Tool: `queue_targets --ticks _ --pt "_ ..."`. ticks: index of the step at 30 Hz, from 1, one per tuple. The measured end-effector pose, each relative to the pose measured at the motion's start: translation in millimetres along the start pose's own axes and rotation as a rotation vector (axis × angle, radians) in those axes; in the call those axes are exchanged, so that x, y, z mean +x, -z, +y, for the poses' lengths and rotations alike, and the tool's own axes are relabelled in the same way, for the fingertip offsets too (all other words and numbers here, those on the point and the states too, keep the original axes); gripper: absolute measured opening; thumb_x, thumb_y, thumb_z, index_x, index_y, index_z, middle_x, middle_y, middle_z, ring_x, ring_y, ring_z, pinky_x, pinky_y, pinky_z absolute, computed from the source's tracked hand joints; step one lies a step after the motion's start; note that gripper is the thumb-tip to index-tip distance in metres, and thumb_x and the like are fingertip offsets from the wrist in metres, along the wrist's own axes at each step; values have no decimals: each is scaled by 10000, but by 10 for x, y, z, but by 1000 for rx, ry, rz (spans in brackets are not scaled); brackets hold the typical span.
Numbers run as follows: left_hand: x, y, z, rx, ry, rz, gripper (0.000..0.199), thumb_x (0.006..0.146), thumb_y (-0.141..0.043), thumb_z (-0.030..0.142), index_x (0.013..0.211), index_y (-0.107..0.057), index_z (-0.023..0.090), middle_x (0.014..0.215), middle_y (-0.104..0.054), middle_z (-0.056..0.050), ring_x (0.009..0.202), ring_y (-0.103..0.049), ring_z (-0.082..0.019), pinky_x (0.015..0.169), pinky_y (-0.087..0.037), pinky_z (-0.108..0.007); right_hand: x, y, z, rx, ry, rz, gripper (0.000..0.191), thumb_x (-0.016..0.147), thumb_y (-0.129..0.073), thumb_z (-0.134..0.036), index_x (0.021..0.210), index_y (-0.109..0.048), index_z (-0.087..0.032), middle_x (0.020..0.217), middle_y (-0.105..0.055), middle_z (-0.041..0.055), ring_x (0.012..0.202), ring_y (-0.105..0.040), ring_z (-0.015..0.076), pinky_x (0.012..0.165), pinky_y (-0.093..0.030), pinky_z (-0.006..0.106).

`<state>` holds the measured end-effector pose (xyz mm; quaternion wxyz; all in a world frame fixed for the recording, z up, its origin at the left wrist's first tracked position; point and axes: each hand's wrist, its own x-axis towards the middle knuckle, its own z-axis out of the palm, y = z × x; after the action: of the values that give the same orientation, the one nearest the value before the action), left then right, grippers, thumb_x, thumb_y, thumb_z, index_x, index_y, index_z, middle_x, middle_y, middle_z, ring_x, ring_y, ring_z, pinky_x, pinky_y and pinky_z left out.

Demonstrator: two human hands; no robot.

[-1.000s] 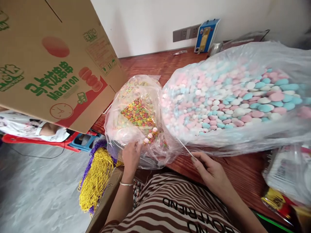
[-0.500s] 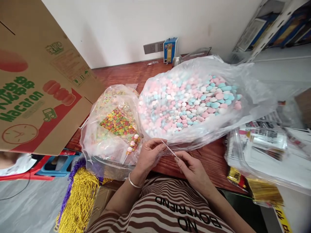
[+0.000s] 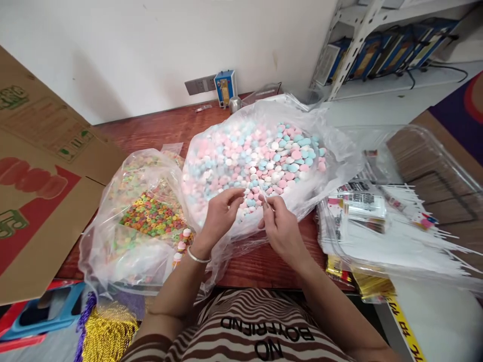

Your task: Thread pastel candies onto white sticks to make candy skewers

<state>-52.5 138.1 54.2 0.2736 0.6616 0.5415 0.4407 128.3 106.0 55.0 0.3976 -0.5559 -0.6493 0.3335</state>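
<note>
Two hands above a bag of sweets [image 3: 245,161] on a reddish wooden surface [image 3: 151,128]. The clear bag, filled with pink, blue and white pieces, lies across the middle of the surface, between its far edge and the wearer. To its left, a bag of coloured rings [image 3: 151,213] bulges over the near edge; both mouths are spread, presumably so that fingers can enter freely. A threaded row [image 3: 181,246] of pale pieces and rings lies against the ring bag's right side, close to the left forearm. At the surface's right end, a clear tray [image 3: 341,259] carries loose white sticks [image 3: 396,251], probably kept there for easy reach by the right hand.

The left hand [image 3: 239,196] is raised over the sweets, thumb and forefinger curved nearly together; whether anything lies between them cannot be told. The right hand [image 3: 262,198], just beside it, is pinched on what appears to be a thin white stick [image 3: 263,192], its outline blurred. The fingertip grip leaves most of a slender object uncovered. The hands are apart.
</note>
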Motion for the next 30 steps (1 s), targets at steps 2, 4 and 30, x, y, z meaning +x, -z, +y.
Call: queue_targets --ticks 2,4,30 --pt "109 -144 -116 213 -28 -131 145 893 -635 153 985 -739 197 961 -766 -59 906 -700 -200 839 -537 -332 65 -37 176 -150 -71 24 216 1013 -381 -336 1007 -556 -211 761 -716 59 671 -676 243 653 -455 322" --pt "122 -262 -217 353 -20 -253 123 890 -621 129 904 -726 191 899 -750 -57 856 -684 -205 799 -519 -329 -11 -53 401 -165 -125 24 225 1008 -379 -367 973 -543 -218 845 -748 97 709 -690 262 662 -464 339" --pt "476 -358 -160 362 100 -438 56 855 -648 207 909 -632 204 803 -674 -18 720 -610 -165 655 -443 -283 -314 -49 830 394 -254 -18 316 1022 -450 -509 957 -565 -222 861 -771 47 479 -571 127 536 -483 268"
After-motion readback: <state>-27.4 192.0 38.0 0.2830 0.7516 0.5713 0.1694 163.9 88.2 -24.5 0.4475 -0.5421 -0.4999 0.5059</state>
